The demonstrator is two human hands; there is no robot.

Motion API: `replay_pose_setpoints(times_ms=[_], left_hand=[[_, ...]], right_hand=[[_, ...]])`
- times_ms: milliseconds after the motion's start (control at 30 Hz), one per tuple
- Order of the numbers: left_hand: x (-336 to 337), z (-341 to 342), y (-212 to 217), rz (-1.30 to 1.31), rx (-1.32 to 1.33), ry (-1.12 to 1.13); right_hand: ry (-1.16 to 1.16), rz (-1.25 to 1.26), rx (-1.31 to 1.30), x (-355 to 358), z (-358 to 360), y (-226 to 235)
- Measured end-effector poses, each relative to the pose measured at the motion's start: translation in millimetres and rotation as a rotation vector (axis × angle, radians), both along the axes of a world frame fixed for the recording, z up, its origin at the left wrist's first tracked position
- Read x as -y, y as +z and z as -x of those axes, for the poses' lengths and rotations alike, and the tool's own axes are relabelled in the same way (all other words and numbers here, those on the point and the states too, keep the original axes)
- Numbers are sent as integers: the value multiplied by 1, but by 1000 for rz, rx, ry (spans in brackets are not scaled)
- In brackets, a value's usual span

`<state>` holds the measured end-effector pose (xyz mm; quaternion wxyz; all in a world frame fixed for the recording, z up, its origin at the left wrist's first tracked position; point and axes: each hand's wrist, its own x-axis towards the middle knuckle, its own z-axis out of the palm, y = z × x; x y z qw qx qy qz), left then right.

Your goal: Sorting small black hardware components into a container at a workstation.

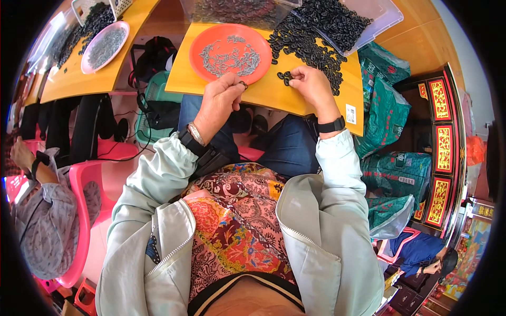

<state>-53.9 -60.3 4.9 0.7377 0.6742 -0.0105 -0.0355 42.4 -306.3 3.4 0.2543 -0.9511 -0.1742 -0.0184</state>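
Above the near edge of the yellow table [182, 71], my left hand [221, 97] pinches a small dark ring-shaped piece [243, 85] between thumb and fingertips. Just behind it lies a round red-orange plate [213, 39] with many small grey metal pins [247, 62] scattered on it. My right hand [314, 89] is at the table to the right of the plate, its thumb and fingers closed at a few small black oval rings [284, 77]. Its fingertips partly hide what they hold. A loose heap of the same black rings [303, 42] spreads behind and beside this hand.
A clear plastic bin [387, 18] at the back right spills black rings. Another clear bin [184, 8] stands behind the plate. Green woven sacks [387, 113] crowd the table's right side. Left, a person's arm [39, 168] and a pink chair [79, 210] show near a second table [66, 87].
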Motion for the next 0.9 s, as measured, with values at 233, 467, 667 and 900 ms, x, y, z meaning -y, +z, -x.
replay_pose_setpoints(times_ms=[233,467,667,900], left_hand=[[0,-1,-2,7,2,-4],[1,-1,-2,81,-7,33],[2,-1,-3,92,-11,31],[3,-1,-4,99,-32,22]], right_hand=[[-7,181,86,-9,-11,-5],[31,-547,-324,-3,-2,0],[69,-895,-557,-20,26,18],[146,-970,-481,-23,31,12]])
